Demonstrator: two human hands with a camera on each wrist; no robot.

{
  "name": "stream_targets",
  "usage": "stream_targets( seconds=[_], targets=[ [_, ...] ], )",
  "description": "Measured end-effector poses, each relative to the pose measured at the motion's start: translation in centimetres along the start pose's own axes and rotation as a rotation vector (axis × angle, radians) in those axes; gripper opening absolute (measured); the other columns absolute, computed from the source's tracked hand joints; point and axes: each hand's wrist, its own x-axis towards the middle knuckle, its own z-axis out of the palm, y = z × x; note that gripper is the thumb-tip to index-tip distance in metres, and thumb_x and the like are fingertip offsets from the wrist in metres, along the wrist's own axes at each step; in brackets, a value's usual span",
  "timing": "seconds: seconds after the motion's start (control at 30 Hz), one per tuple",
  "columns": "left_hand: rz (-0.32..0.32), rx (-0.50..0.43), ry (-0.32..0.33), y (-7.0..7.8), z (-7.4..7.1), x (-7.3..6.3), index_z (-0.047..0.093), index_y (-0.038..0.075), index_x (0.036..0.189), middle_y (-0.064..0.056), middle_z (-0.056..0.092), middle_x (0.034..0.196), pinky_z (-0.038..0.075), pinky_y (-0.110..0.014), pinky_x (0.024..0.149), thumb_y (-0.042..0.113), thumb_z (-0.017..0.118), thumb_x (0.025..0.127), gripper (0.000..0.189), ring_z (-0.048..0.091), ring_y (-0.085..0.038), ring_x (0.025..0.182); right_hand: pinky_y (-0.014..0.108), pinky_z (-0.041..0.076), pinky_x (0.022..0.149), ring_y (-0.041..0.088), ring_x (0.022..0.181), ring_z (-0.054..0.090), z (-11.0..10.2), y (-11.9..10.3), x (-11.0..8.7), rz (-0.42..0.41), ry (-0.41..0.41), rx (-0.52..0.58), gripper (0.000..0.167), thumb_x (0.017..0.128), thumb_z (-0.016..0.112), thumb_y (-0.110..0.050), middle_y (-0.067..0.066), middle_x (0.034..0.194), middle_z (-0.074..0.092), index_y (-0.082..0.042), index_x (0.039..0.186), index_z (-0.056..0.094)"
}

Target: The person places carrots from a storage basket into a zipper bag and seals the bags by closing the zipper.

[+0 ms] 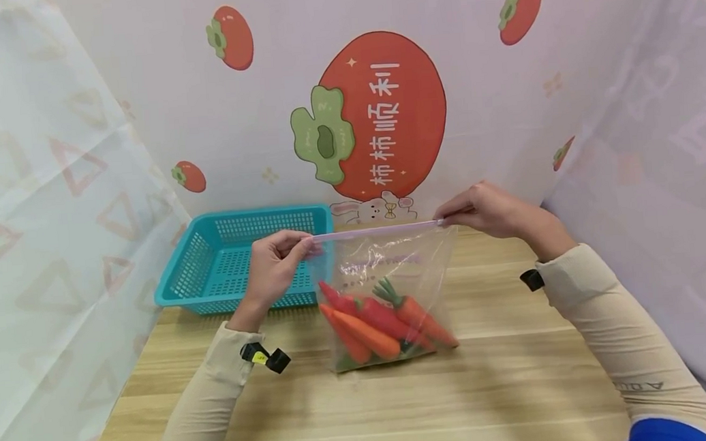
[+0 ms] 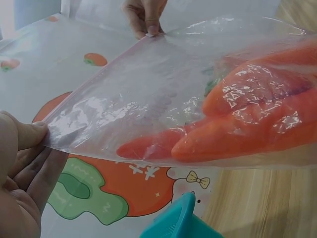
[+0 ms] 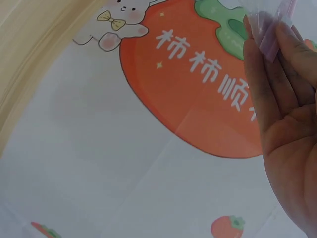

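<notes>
A clear zip bag (image 1: 386, 252) with a pink top strip hangs stretched between my two hands, above the wooden table in the head view. Inside it lie orange carrots (image 1: 367, 332), one carrot with a green top (image 1: 421, 318), and red chili peppers (image 1: 384, 317). My left hand (image 1: 276, 263) pinches the bag's top left corner between thumb and fingers. At the opposite corner my right hand (image 1: 490, 214) pinches the strip's end, where a small white slider (image 2: 149, 35) shows in the left wrist view. The right wrist view has the corner held between thumb and fingers.
A turquoise plastic basket (image 1: 242, 300) stands at the table's back left, partly behind my left hand and the bag. The wooden table (image 1: 403, 415) meets a white back wall cloth (image 1: 482, 136) printed with persimmons. Cloth walls also flank both sides.
</notes>
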Motion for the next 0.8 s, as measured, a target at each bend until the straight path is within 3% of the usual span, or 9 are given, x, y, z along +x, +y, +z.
stream_targets(
  seconds=[0.37,0.63,0.8],
  targets=[
    [-0.027,-0.004,-0.021,-0.3,0.5,0.8,0.076,-0.006,0.113,-0.026,0.079,0.104,0.064,-0.028,0.082,0.013,0.071,0.102,0.023,0.081,-0.009,0.088,0.023,0.061,0.078,0.018,0.095,0.08,-1.1,1.1,-1.5,0.018,0.019,-0.042,0.021,0.093,0.079,-0.005,0.003,0.106,0.083,-0.014,0.112,0.084],
    [-0.083,-0.01,-0.09,-0.1,2.3,3.0,0.076,-0.003,0.114,-0.024,0.079,0.107,0.065,-0.029,0.083,0.014,0.071,0.101,0.022,0.081,-0.016,0.09,0.019,0.055,0.074,0.001,0.085,0.072,-1.7,2.3,-2.7,0.127,0.052,-0.069,0.018,0.096,0.077,-0.006,0.0,0.099,0.082,-0.016,0.109,0.083],
    [-0.107,0.03,-0.094,-0.2,3.2,4.5,0.076,-0.002,0.114,-0.022,0.08,0.107,0.065,-0.033,0.085,0.017,0.071,0.102,0.022,0.081,-0.02,0.093,0.024,0.058,0.075,0.014,0.088,0.077,-1.3,2.8,-2.8,0.151,0.081,-0.108,0.017,0.097,0.075,-0.004,0.006,0.102,0.082,-0.011,0.111,0.082]
  ],
)
